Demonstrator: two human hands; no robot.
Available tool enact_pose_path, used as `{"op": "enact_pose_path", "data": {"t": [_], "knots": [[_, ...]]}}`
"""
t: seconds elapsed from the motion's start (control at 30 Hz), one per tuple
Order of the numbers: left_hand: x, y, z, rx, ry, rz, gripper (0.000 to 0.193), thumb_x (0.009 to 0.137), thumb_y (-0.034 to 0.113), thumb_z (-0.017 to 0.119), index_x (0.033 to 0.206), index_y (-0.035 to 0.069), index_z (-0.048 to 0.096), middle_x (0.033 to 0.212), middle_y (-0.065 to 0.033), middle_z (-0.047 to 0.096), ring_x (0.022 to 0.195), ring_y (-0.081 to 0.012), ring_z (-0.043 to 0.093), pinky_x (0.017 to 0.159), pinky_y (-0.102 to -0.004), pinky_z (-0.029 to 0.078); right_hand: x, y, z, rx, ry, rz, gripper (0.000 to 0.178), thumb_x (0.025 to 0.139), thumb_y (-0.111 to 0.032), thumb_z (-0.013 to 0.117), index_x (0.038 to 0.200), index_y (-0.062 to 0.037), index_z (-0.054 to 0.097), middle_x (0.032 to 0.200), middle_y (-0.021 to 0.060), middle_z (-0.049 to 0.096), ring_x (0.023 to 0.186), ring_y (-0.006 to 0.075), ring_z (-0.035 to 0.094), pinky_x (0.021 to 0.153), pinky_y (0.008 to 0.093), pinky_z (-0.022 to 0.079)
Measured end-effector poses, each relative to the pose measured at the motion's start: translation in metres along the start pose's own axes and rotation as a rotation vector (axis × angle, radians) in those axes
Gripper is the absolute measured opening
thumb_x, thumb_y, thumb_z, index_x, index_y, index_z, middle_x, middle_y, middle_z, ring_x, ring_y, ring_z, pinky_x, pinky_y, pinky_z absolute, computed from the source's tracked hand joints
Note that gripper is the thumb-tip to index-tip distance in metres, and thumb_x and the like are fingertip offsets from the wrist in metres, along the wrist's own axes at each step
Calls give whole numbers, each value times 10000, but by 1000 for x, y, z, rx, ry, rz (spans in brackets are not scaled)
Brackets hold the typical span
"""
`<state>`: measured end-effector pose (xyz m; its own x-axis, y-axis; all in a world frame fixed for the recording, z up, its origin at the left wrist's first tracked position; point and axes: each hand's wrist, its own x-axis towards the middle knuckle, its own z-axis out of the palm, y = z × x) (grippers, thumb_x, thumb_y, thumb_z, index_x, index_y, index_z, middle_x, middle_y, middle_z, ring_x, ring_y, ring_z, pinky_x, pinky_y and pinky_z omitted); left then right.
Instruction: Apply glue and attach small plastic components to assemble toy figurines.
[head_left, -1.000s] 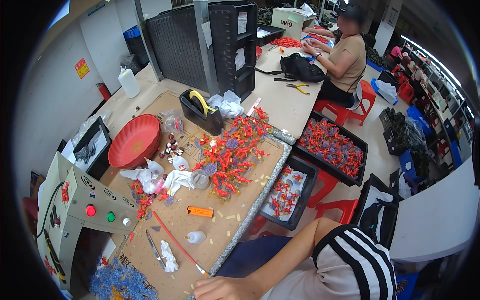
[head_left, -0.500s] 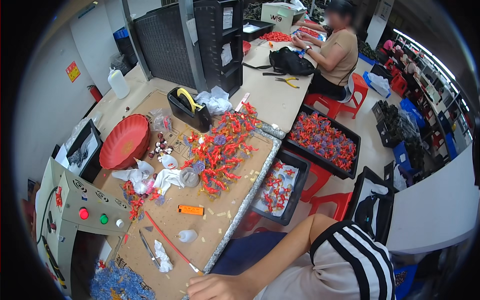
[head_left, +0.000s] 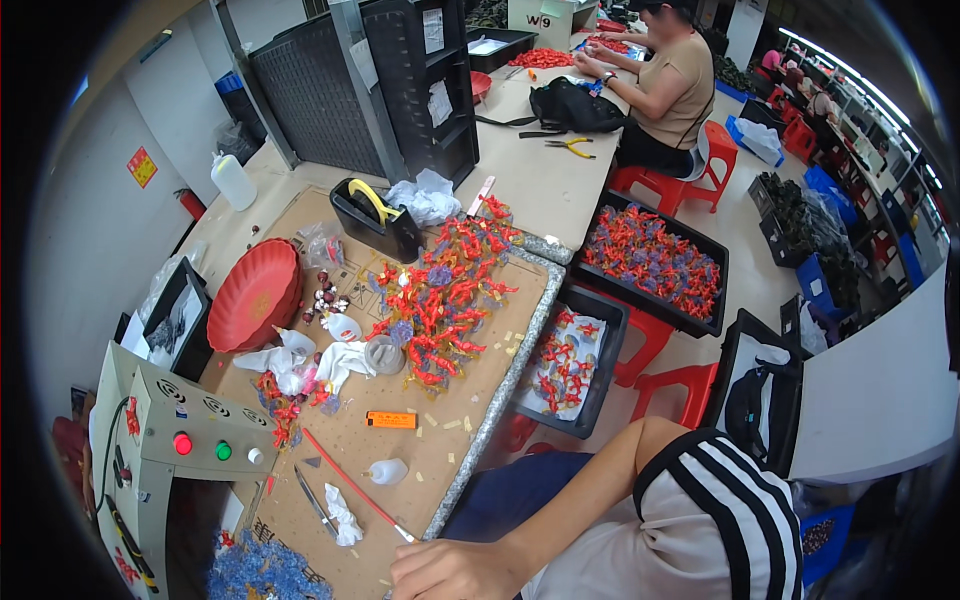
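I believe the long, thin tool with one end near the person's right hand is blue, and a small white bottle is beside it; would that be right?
Not quite: the long, thin tool is red, not blue, as the head view shows. The rest stands: one end is near the person's right hand, and a small white bottle is beside it.

Bright, even light washes the flat brown cardboard tabletop (head_left: pixel 345 435); a long row of white tube lights (head_left: pixel 866 90) glares upper right, edges bowing into black corners.
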<state>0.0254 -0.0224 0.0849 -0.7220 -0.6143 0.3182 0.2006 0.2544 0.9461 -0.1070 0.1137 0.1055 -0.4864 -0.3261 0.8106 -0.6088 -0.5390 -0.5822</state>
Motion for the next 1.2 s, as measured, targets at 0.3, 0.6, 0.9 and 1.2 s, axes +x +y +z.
{"op": "enact_pose_path", "data": {"t": [0.3,0.6,0.9,1.2], "knots": [[-3,0,15,-27,-17,9,229,763,-28,704,908,-2,529,962,-219,615,808,-266,663,682,-358,569,2,-5,-14,-25,10,19,80,796,-60,709,860,-13,698,862,119,673,775,300,622,742,414,474],[17,48,65,-140,345,32,283,644,22,775,750,-14,515,770,-204,653,689,-306,661,619,-359,540,13,1,-13,-80,-174,111,171,739,-28,709,896,32,674,977,135,669,770,265,628,656,348,486],[0,39,4,-153,-157,88,130,718,-98,700,791,-46,605,840,-184,661,804,-301,680,694,-354,549,7,-27,-1,-286,-397,247,160,710,-84,723,834,17,716,811,119,689,672,206,563,631,300,411],[-9,41,7,-159,-187,100,104,757,-62,681,815,-47,596,867,-185,648,808,-286,661,681,-331,520,5,-35,-4,-290,-391,252,157,759,-116,709,824,26,709,799,117,677,672,212,560,644,305,405]]}}
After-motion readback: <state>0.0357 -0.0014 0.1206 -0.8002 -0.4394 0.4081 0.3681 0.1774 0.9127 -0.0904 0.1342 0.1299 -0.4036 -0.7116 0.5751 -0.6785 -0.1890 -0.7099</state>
